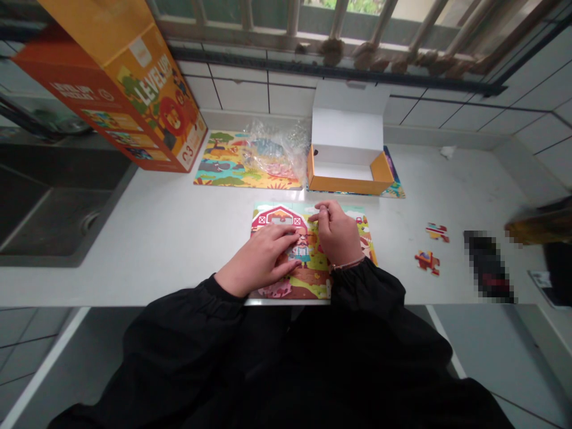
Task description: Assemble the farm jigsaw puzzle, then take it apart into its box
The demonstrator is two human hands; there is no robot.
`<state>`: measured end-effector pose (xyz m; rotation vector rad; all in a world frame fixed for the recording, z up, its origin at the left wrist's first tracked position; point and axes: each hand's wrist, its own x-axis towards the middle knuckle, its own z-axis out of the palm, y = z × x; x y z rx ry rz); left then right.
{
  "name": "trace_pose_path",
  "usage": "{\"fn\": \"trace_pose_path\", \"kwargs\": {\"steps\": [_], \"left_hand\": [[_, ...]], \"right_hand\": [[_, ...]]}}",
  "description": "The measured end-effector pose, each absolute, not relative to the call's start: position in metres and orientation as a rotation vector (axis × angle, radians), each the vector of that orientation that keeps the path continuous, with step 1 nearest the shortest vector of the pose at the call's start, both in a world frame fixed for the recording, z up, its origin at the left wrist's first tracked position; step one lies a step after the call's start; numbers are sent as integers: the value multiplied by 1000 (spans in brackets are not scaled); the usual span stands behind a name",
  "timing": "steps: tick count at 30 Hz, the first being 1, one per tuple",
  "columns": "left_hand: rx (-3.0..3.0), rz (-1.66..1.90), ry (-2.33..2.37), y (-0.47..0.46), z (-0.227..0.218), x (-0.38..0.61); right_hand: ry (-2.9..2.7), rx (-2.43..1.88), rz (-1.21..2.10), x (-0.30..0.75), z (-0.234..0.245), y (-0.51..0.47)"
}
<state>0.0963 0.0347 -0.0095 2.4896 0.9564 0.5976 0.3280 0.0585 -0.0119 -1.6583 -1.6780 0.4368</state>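
Observation:
A farm jigsaw puzzle with a red barn and a farmer lies on the white counter in front of me. My left hand rests palm down on its left part, fingers stretched across the barn and the farmer. Over the upper right part, my right hand is closed, its fingers curled toward the puzzle. Whether a piece sits under those fingertips is hidden. Two loose puzzle pieces lie to the right: a red and white striped piece and, nearer me, an orange-red piece.
Behind the puzzle are a safari picture board with clear plastic wrap on it and an open orange box. A tall orange puzzle box stands left, beside the sink. A pixelated dark object lies right.

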Motion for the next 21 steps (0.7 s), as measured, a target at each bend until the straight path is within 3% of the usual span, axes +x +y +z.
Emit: {"fn": "trace_pose_path", "kwargs": {"steps": [21], "left_hand": [[2482,695,942,38,-3,94]], "right_hand": [[-1809,-1571,278,342,11,39]]}}
